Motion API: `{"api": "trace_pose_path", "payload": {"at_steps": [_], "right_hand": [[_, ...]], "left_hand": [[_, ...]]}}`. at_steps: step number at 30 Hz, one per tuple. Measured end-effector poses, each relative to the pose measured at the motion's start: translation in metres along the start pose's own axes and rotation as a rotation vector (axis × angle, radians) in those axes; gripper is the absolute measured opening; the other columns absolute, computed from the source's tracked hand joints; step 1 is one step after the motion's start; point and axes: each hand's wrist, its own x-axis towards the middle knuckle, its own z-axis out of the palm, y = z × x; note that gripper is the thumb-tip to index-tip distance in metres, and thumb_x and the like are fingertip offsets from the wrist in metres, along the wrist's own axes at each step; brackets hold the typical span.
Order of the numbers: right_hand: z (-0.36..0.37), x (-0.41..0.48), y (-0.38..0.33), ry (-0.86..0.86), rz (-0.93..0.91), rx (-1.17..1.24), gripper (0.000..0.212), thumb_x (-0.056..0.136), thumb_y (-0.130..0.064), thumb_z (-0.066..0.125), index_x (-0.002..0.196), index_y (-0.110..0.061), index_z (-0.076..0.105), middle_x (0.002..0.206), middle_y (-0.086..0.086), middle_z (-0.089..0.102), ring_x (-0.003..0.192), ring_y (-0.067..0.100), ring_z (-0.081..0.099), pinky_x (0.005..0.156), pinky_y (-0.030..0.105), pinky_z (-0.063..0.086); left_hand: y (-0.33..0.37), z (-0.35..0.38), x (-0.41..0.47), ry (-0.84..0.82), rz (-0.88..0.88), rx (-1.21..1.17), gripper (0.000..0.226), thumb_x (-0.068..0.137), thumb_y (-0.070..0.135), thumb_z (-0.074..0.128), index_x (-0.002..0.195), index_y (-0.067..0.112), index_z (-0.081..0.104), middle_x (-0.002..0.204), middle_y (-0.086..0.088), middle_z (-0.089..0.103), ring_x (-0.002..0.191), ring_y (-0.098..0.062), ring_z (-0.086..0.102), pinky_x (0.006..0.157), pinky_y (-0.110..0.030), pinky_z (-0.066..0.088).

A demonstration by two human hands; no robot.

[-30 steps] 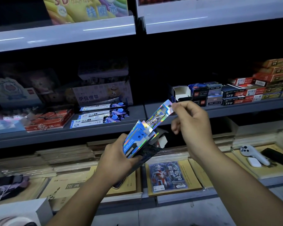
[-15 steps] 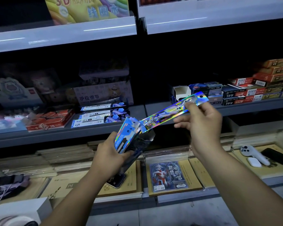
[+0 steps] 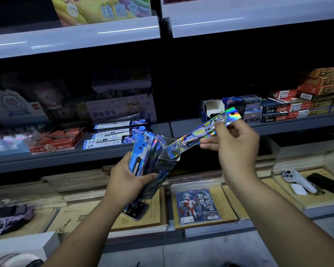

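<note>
While the left hand grips an open box with blue packets against it, the right hand pinches one long shiny packet, slanting up right of the box, its lower end at the box's mouth.

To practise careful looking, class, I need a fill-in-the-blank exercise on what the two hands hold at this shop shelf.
1. The right hand pinches a long shiny pack; the number of packs it holds is ____.
2. The left hand grips a bundle of packs that are mostly ____ in colour.
3. The box marked 2B on the shelf is ____ in colour.

Missing words: one; blue; red.
</note>
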Motion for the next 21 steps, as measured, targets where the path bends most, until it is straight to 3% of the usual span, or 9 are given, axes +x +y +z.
{"api": "trace_pose_path", "payload": {"at_steps": [3,7,10,12,15,18,21], "right_hand": [[-0.001,-0.001,-0.002,-0.004,-0.043,-0.027,0.019,0.100,-0.008,0.061,0.081,-0.010,0.064,0.065,0.003,0.065,0.061,0.030,0.076,0.060,0.040,0.063],[0.000,-0.011,0.002,-0.078,-0.108,-0.174,0.015,0.099,-0.013,0.064,0.086,-0.006,0.069,0.064,0.005,0.069,0.058,0.023,0.074,0.058,0.041,0.063],[0.000,-0.013,0.012,-0.190,-0.156,-0.636,0.020,0.094,-0.034,0.069,0.080,-0.020,0.067,0.061,-0.003,0.066,0.057,0.017,0.068,0.060,0.043,0.059],[0.000,-0.013,0.015,-0.282,-0.047,-0.785,0.024,0.089,-0.049,0.071,0.093,-0.026,0.064,0.063,-0.005,0.064,0.064,0.015,0.065,0.066,0.041,0.057],[0.001,-0.013,0.019,-0.324,-0.008,-0.669,0.033,0.091,-0.045,0.072,0.113,-0.025,0.058,0.073,0.000,0.064,0.068,0.013,0.062,0.071,0.037,0.054],[0.004,-0.016,0.017,-0.380,-0.148,-0.498,0.007,0.093,-0.027,0.073,0.099,-0.026,0.068,0.078,0.004,0.059,0.065,0.013,0.053,0.065,0.029,0.045],[0.008,-0.021,0.013,-0.467,-0.202,-0.404,0.008,0.093,-0.022,0.073,0.085,-0.026,0.074,0.084,-0.001,0.059,0.072,0.015,0.058,0.068,0.035,0.051]], "left_hand": [[0.001,-0.001,-0.001,0.009,0.006,-0.006,0.057,0.067,0.017,0.096,0.109,0.036,0.064,0.090,0.023,0.075,0.084,0.004,0.070,0.074,-0.021,0.053],[0.005,-0.001,-0.003,-0.003,0.020,-0.016,0.055,0.068,0.017,0.096,0.107,0.037,0.063,0.091,0.024,0.075,0.084,0.005,0.070,0.074,-0.019,0.053],[0.009,0.001,-0.005,-0.019,0.032,-0.015,0.053,0.069,0.018,0.095,0.109,0.034,0.064,0.091,0.020,0.075,0.083,0.004,0.070,0.071,-0.018,0.053],[0.009,0.001,-0.007,-0.022,0.043,-0.011,0.053,0.069,0.018,0.095,0.107,0.035,0.063,0.091,0.020,0.075,0.084,0.004,0.070,0.072,-0.017,0.052],[0.010,0.002,-0.007,-0.027,0.058,0.021,0.054,0.068,0.021,0.096,0.103,0.042,0.061,0.095,0.018,0.075,0.088,-0.001,0.071,0.080,-0.027,0.057],[0.009,0.003,-0.008,-0.038,0.075,0.062,0.057,0.067,0.024,0.097,0.104,0.048,0.059,0.101,0.017,0.075,0.094,-0.006,0.071,0.088,-0.036,0.059],[0.012,0.005,-0.010,-0.053,0.087,0.090,0.056,0.068,0.025,0.095,0.111,0.038,0.062,0.099,0.017,0.074,0.089,0.000,0.069,0.084,-0.034,0.059]]}}
